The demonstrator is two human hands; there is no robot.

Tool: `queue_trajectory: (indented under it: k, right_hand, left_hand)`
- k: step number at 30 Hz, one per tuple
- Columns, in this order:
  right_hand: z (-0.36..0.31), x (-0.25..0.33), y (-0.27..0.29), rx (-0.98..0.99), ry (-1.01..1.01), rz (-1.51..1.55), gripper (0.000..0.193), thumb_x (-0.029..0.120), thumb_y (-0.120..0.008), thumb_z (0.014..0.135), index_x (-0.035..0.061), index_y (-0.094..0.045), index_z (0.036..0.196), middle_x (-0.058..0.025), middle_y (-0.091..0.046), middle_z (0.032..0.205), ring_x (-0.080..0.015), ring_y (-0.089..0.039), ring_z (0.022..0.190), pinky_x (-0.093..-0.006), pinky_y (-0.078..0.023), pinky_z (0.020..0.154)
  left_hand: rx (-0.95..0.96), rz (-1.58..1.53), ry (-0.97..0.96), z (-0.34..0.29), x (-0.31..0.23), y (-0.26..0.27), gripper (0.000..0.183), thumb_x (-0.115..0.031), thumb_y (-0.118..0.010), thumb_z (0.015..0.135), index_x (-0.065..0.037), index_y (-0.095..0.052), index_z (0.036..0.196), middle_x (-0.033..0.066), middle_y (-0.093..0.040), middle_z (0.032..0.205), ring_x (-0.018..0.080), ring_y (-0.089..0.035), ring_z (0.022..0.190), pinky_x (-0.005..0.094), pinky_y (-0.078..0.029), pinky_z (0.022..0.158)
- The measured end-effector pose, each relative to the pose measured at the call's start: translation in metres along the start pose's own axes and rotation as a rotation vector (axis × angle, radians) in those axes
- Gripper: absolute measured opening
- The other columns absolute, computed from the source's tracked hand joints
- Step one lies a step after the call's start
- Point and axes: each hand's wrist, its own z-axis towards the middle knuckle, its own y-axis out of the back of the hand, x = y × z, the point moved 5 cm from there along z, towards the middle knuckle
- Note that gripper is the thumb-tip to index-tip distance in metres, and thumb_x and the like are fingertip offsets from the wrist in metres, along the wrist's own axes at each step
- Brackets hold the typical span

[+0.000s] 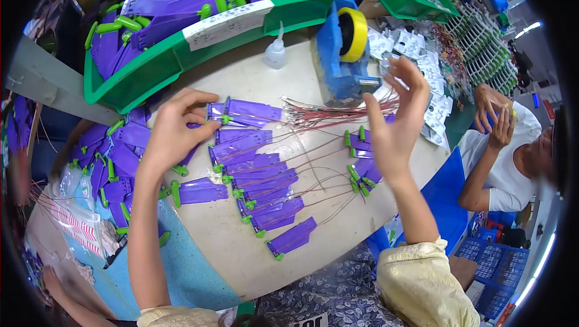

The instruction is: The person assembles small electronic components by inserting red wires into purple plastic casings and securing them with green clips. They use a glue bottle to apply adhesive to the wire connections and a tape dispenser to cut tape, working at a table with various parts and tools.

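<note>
My left hand (178, 125) is at the upper end of a row of purple plastic parts with green tips (256, 176). Its thumb and fingers close around the end of the topmost purple part (252, 113). Thin reddish wires run right from several parts in the row. My right hand (399, 119) is raised over the right side of the table, fingers apart and nothing visible in them. Near it lie a bundle of thin wires (319, 114) and a small group of purple parts with green ends (363, 167), partly covered by the hand.
A green bin (175, 64) heaped with purple parts stands at the back. Beside it are a small dropper bottle (275, 54) and a blue tape dispenser (338, 67) with yellow tape. More purple parts (123, 152) pile up at left. White parts (431, 79) and another person (506, 146) are at right.
</note>
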Motion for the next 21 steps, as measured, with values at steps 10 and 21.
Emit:
queue_trajectory:
  k: [10, 21]
  right_hand:
    - [0.040, -0.100, 0.008, 0.583, -0.177, 0.330, 0.034, 0.002, -0.085, 0.074, -0.0035, -0.067, 0.102, -0.0192, -0.062, 0.136, -0.0272, -0.051, 0.137, -0.0356, -0.038, 0.114]
    - [-0.016, -0.105, 0.082, 0.705, 0.073, -0.330, 0.033, -0.004, -0.073, 0.074, 0.0065, -0.073, 0.105, -0.0141, -0.063, 0.106, -0.0320, -0.064, 0.100, -0.0412, -0.053, 0.088]
  left_hand:
    - [-0.203, -0.497, 0.267, -0.048, 0.023, 0.032, 0.047, -0.009, -0.072, 0.093, 0.007, -0.057, 0.134, 0.0120, -0.065, 0.121, 0.0177, -0.066, 0.107, 0.0280, -0.054, 0.096]
    - [-0.383, -0.758, 0.262, -0.198, -0.024, -0.024, 0.053, -0.004, -0.070, 0.090, 0.006, -0.049, 0.139, 0.0138, -0.058, 0.133, 0.0144, -0.067, 0.104, 0.0260, -0.060, 0.086]
